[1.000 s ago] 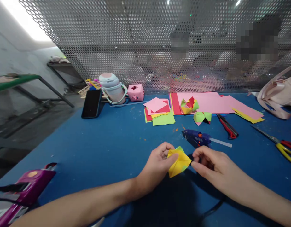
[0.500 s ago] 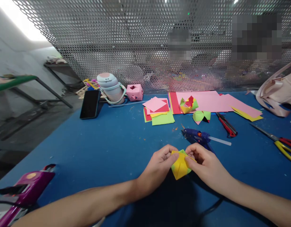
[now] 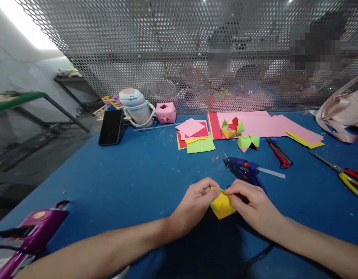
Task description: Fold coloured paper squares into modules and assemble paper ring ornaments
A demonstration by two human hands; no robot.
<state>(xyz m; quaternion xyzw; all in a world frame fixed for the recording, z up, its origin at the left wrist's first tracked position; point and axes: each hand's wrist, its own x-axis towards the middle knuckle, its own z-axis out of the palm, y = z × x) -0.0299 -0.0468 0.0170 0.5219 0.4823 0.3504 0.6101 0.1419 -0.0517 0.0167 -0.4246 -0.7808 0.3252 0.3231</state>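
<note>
Paper piece (image 3: 222, 207), folded and mostly yellow, at the near centre over the blue tabletop (image 3: 138, 174), pinched by its far edge in the narrow thumb-and-finger grip of the left hand (image 3: 193, 205) and likewise of the right hand (image 3: 251, 201). Just beyond the right hand lies a blue glue gun (image 3: 242, 166), with a red-handled cutter (image 3: 279, 153) farther right. Across the far side stand a green folded model (image 3: 248, 142), stacked coloured squares (image 3: 200, 145) and, left of these, a pink paper box (image 3: 166, 114), before a perforated metal screen (image 3: 173, 69).

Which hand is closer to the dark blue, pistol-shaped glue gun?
Right. The right hand is just on the near side of the glue gun; the left hand is farther away, left of it.
</note>
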